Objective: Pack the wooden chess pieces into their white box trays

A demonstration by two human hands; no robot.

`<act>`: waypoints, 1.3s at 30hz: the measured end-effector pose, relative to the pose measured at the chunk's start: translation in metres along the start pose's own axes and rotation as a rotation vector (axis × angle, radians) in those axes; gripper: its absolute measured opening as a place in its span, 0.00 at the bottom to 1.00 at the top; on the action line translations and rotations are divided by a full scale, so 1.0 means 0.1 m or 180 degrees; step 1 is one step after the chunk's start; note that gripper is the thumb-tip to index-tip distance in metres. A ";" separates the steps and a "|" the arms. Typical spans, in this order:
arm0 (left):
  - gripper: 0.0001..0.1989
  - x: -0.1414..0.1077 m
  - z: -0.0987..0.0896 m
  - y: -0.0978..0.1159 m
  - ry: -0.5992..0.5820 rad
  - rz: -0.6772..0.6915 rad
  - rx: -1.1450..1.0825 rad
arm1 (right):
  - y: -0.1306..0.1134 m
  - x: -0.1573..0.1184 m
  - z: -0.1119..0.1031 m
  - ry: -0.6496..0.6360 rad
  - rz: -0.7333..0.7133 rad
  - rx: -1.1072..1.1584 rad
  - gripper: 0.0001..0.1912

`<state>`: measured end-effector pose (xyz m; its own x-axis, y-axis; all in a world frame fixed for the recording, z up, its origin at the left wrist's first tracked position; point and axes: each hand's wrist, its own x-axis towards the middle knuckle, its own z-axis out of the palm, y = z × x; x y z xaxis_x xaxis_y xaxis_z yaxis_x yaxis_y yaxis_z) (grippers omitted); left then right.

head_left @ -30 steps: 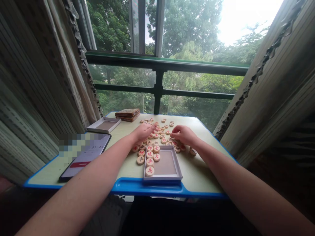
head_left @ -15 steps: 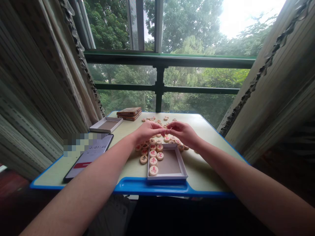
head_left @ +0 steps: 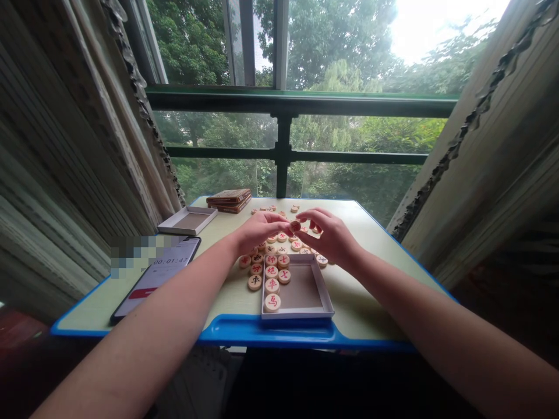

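Note:
A round wooden Chinese chess piece (head_left: 296, 225) is held up over the table, tilted, its marking too small to read. My left hand (head_left: 261, 228) is closed with its fingertips at the piece's left edge. From the other side, the thumb and forefinger of my right hand (head_left: 328, 231) close around the same piece, with the other fingers curled loosely. Just below the hands sits an open shallow box (head_left: 305, 315). Red-marked pieces (head_left: 272, 286) form a column along its left side, with two more beside the upper ones. Loose pieces (head_left: 255, 283) lie left of the box and beyond it.
A phone (head_left: 152, 279) showing a running timer lies at left. Behind it are another shallow box (head_left: 188, 221) and a stack of brown boxes (head_left: 229, 199). The table (head_left: 371, 291) has a blue raised rim and stands against a window, with curtains (head_left: 87, 116) on both sides.
My hands were together at the fingertips, hiding what was between them. Now my right hand has opened out a little and the piece shows between both hands. The box's contents look the same.

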<state>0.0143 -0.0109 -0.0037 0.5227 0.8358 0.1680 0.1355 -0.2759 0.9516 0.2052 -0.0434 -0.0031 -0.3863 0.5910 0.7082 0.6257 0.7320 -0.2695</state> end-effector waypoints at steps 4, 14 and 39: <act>0.16 0.01 0.02 -0.02 -0.0013 -0.0031 -0.0100 | -0.01 0.00 -0.01 -0.0089 -0.0091 -0.0029 0.07; 0.17 0.02 0.01 -0.05 -0.0109 -0.0022 -0.0045 | -0.01 -0.01 -0.01 -0.0057 -0.0302 -0.0085 0.09; 0.14 0.06 -0.03 -0.12 0.0720 -0.0117 -0.0280 | -0.28 -0.06 -0.04 -0.2012 -0.0365 0.0455 0.05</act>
<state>0.0135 -0.0015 -0.0139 0.3155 0.9323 0.1769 0.0719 -0.2094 0.9752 0.1929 -0.0686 0.0029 -0.7961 0.5600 0.2295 0.4776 0.8143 -0.3300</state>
